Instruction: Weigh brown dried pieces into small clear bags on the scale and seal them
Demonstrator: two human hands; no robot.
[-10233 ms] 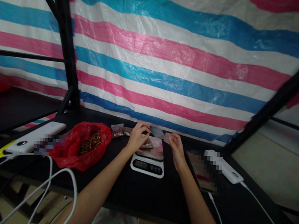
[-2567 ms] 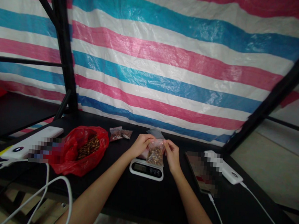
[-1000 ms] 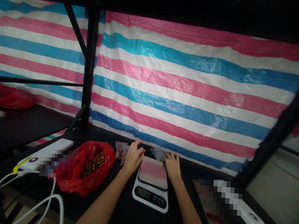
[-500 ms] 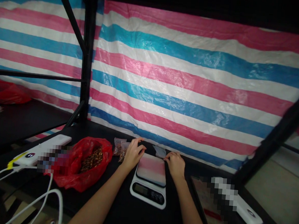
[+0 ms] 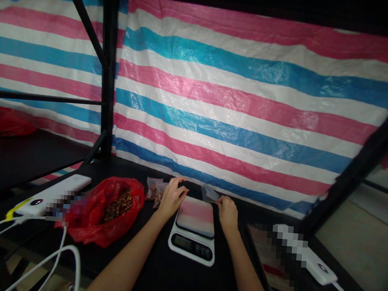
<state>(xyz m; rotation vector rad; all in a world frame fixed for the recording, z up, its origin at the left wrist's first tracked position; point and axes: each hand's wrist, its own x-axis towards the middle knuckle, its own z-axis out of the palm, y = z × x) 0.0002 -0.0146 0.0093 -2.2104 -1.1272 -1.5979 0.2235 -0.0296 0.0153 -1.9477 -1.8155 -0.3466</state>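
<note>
In the head view, a white digital scale (image 5: 192,250) with a flat shiny platform (image 5: 196,216) stands on the black table, nothing lying on the platform. Behind its right rear corner, my right hand (image 5: 227,212) pinches the edge of a small clear plastic bag (image 5: 209,193). My left hand (image 5: 173,196) is at the scale's left rear corner, fingers apart and holding nothing I can see. Just left of it lie small filled zip bags (image 5: 153,189), partly hidden by the hand. Further left, a red plastic bag (image 5: 130,225) lies open around brown, nut-like pieces (image 5: 118,207).
White power banks lie at the left (image 5: 56,193) and right (image 5: 319,265), with white cables attached. A dark flat tablet-like object (image 5: 269,259) lies right of my right arm. A black metal frame (image 5: 107,80) and a striped plastic sheet (image 5: 233,117) stand behind.
My right hand has shifted slightly, and the small clear bag now looks lifted and turned at its pinched edge. My left hand stays almost in place. The view has moved a little.
</note>
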